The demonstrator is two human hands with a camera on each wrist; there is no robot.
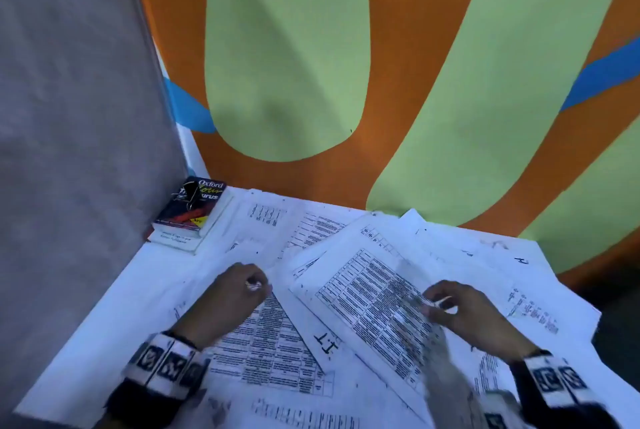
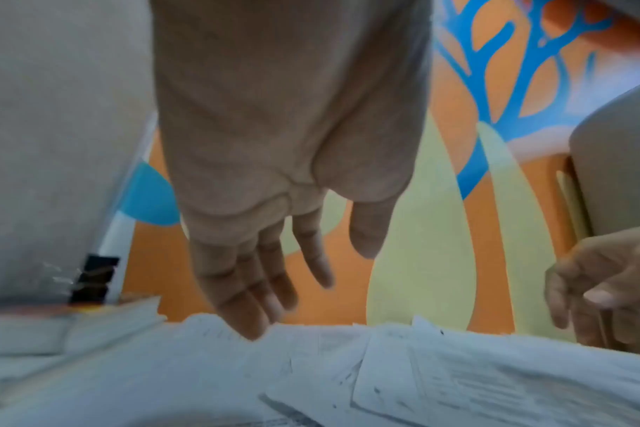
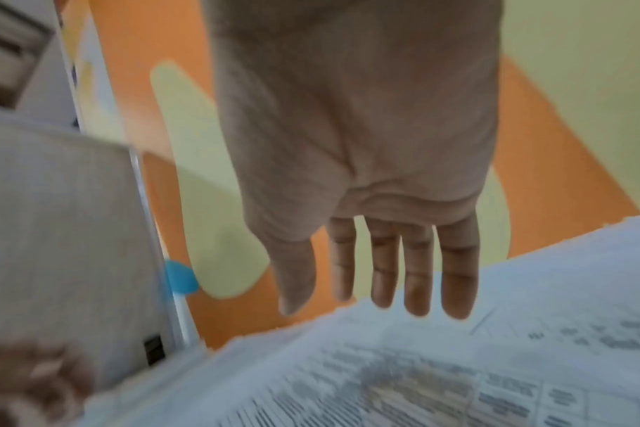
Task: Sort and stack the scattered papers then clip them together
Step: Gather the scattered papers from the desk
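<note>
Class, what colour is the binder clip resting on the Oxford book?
Black, with silver wire handles. The binder clip on the Oxford book shows best in the head view.

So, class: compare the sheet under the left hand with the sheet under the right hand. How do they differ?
The sheet under the left hand lies lower in the pile, partly covered; the sheet under the right hand lies on top, fully shown. The left hand has its sheet's table running toward a narrow point; the right hand has a broad rectangle, turned the other way. Both are white pages printed with dense tables.
</note>
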